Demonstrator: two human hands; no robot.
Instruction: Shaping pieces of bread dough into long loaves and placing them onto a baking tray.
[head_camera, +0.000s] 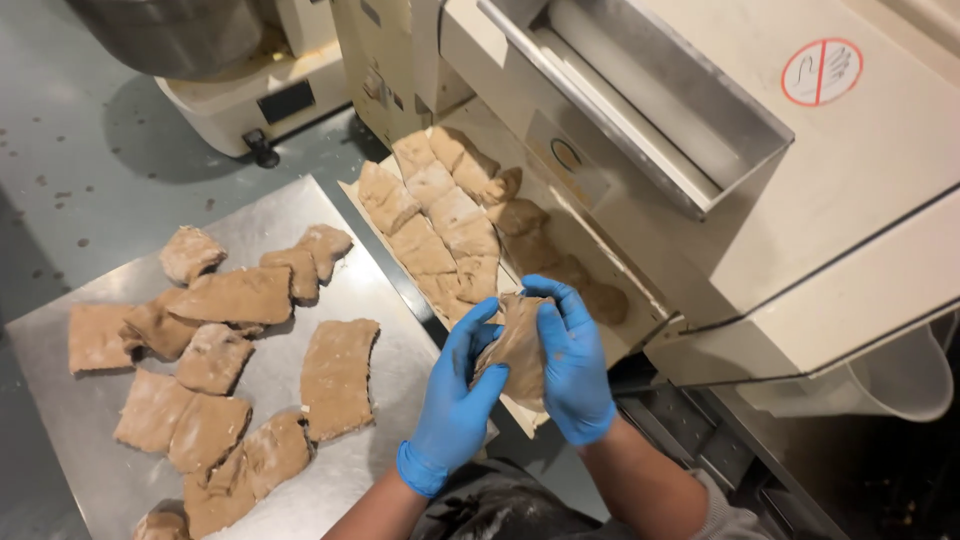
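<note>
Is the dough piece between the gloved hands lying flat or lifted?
Lifted: the dough piece is gripped by left hand and right hand above the board.

Both gloved hands, left hand (455, 400) and right hand (575, 365), clasp a dough piece (518, 345) (brown, floured) beside the machine (800, 220)

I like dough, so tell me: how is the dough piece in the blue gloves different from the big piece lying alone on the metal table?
The held dough piece is up in the air, folded between the left hand and right hand; the table piece lies flat on the metal table, touched by nobody. The held one looks bunched, the table one spread out. Both are brown and floury.
</note>
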